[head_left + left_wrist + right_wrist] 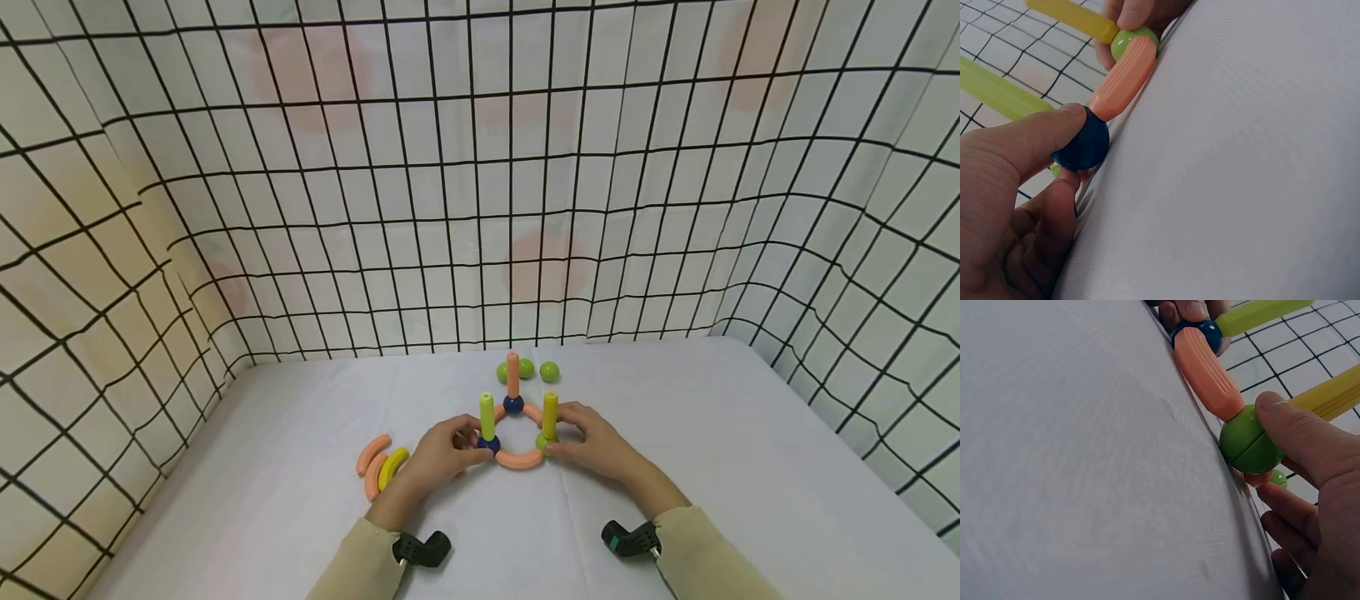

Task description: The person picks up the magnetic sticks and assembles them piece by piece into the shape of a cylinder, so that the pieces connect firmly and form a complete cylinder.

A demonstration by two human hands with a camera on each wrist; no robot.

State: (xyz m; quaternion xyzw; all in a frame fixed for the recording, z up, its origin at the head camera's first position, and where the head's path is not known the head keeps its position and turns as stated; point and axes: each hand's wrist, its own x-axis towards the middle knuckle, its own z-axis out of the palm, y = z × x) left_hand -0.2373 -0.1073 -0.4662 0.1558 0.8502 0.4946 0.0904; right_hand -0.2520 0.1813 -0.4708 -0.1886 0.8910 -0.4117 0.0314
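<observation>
A ring of curved orange rods and balls lies on the white table, with three straight rods standing up from the balls. At the ring's left, my left hand pinches a dark blue ball between thumb and fingers; a lime rod rises from it. On the right side, my right hand pinches a green ball, which bears a yellow rod. The far blue ball carries an upright orange rod. Fingers partly hide the ring's sides.
Behind the ring lie three loose green balls. Two curved orange rods and a curved yellow rod lie left of my left hand. Black netting over white cloth bounds the table's back and sides.
</observation>
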